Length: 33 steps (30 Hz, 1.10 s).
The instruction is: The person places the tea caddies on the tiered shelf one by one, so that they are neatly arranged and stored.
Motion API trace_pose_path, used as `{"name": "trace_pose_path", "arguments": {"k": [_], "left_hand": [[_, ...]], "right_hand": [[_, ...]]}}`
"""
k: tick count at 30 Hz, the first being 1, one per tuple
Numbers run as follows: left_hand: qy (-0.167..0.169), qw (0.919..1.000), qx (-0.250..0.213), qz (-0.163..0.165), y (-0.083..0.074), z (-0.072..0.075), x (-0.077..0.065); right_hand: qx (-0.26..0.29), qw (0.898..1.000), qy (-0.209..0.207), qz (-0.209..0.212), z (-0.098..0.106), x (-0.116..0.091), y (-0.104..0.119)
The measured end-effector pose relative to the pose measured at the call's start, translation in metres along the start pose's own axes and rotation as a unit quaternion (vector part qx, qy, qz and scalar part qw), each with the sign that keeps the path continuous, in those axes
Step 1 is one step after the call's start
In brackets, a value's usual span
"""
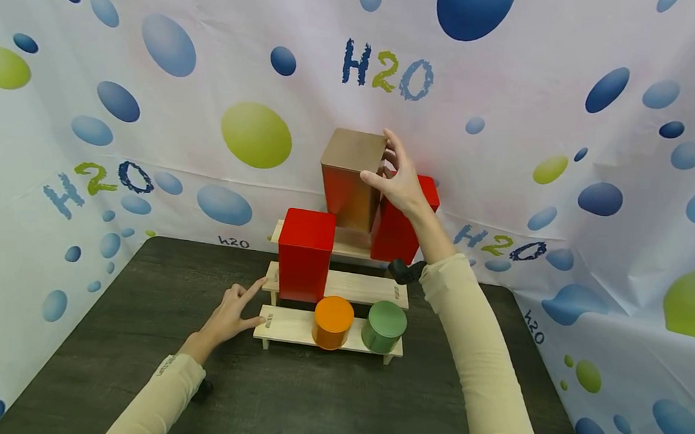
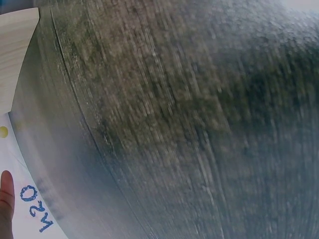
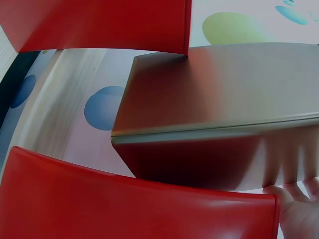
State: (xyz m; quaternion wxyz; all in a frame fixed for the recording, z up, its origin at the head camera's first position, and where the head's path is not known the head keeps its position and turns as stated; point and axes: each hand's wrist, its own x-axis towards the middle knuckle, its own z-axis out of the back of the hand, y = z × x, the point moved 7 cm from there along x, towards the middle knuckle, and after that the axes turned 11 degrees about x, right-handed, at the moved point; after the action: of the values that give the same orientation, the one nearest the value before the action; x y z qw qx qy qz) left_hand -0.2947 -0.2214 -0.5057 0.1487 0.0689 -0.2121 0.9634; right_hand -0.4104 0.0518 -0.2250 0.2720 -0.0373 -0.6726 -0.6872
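A tall gold-brown metal box [image 1: 353,170] hangs just over the back wooden tier [image 1: 351,249]; my right hand [image 1: 403,184] grips its right side, thumb toward the front. In the right wrist view, fingertips [image 3: 291,191] press on a side of the box [image 3: 249,89], and a gap shows between its end and the wooden plank [image 3: 65,94]. My left hand [image 1: 228,319] has its thumb and index finger spread, their tips right at the left ends of the middle tier [image 1: 367,287] and the front tier [image 1: 288,324]. Only one fingertip [image 2: 7,191] shows in the left wrist view.
One red box [image 1: 304,258] stands on the middle tier, another red box [image 1: 404,221] on the back tier, close to the gold-brown box. An orange tin [image 1: 332,323] and a green tin [image 1: 384,327] sit on the front tier. A printed sheet [image 1: 202,133] rises behind the dark tabletop [image 1: 310,403].
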Motion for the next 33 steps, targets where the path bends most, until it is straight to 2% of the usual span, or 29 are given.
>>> {"name": "trace_pose_path", "arguments": {"k": [8,14,20,23,30,33], "left_hand": [[0.009,0.9999,-0.006,0.007,-0.001,0.001,-0.001],[0.002,1.0,0.001,-0.001,-0.001,0.001,-0.002],[0.003,1.0,-0.001,0.002,0.001,0.0,0.0],[0.01,0.9999,-0.001,0.008,0.001,-0.001,0.0],[0.018,0.9997,-0.003,0.017,0.002,-0.003,0.001],[0.018,0.9997,-0.004,0.018,0.003,-0.003,0.002]], "right_hand": [[-0.012,1.0,0.005,-0.014,-0.002,-0.002,-0.007],[-0.025,0.999,0.007,-0.026,-0.003,-0.002,-0.008],[-0.048,0.998,0.019,-0.029,-0.006,-0.001,-0.003],[-0.061,0.997,0.033,-0.041,-0.013,-0.006,0.007],[-0.112,0.991,0.043,-0.052,-0.009,0.002,-0.013],[-0.128,0.989,0.043,-0.056,-0.008,0.004,-0.014]]}}
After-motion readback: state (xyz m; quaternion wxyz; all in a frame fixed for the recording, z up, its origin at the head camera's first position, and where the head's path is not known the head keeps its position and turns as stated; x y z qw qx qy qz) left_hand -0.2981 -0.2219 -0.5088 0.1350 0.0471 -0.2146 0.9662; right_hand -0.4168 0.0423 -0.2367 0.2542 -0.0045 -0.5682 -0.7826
